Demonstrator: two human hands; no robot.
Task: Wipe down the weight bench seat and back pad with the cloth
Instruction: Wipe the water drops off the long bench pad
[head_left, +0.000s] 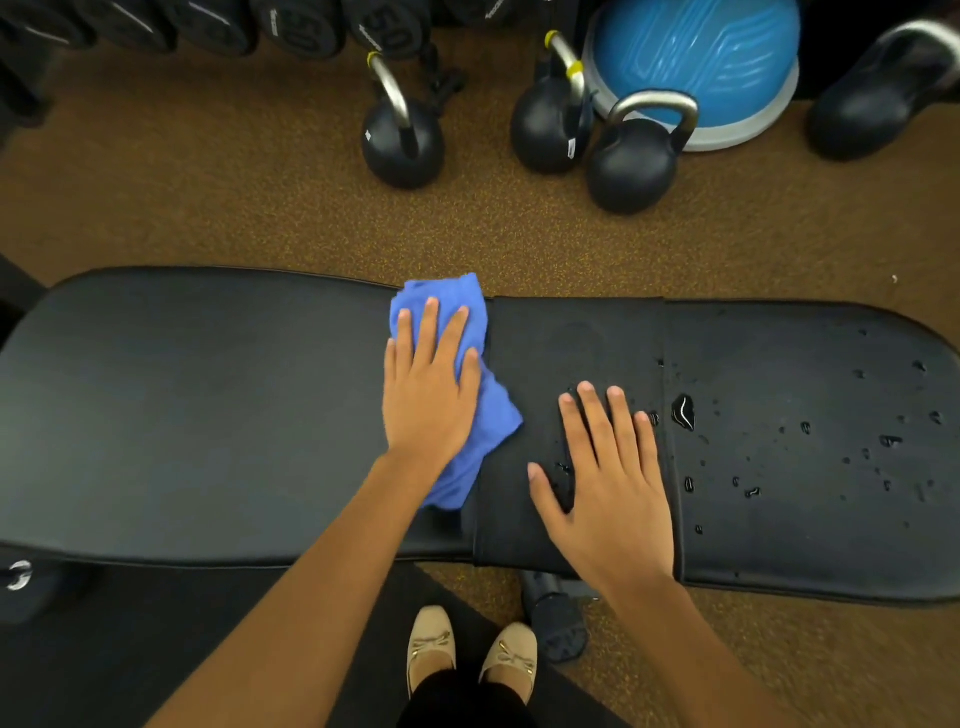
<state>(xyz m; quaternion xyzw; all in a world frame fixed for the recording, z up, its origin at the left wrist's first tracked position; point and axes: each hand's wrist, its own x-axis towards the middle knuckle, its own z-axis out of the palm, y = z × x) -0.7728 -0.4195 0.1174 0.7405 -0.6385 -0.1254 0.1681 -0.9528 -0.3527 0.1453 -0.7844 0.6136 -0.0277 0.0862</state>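
Note:
A black padded weight bench (208, 405) lies across the view from left to right. Its long left pad looks dry, while the right pad (810, 457) is dotted with water drops. My left hand (428, 384) presses flat on a crumpled blue cloth (493, 421) at the right end of the left pad, next to the seam. My right hand (602, 478) rests flat, fingers spread, on the middle section of the bench, holding nothing, with a few drops at its fingertips.
Three black kettlebells (402, 140) (550, 127) (636, 161) stand on the brown floor beyond the bench, beside a blue balance dome (696, 57). Weight plates (291, 26) line the top edge. My feet (467, 660) stand on a dark mat in front of the bench.

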